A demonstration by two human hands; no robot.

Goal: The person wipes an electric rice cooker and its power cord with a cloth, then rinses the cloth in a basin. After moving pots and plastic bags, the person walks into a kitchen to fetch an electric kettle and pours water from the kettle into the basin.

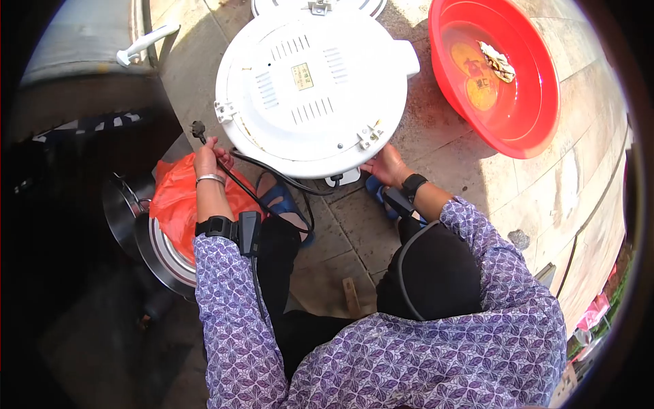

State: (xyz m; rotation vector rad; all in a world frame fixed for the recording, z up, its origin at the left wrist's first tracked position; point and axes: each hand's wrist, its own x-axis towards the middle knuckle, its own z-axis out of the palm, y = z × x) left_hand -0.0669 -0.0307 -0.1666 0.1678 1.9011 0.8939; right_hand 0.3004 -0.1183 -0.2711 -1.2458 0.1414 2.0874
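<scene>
Head view: round white appliance [313, 92], vented underside showing, seemingly stained.

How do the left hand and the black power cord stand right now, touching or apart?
Touching. The head view shows it: the left hand has its fingers closed around the black power cord, a little behind the plug.

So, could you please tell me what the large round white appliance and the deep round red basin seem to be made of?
The large round white appliance looks like glossy hard plastic or painted metal; its smooth, slotted face leaves that open. The deep round red basin seems to be shiny moulded plastic, judging by its even colour and smooth rim.
</scene>
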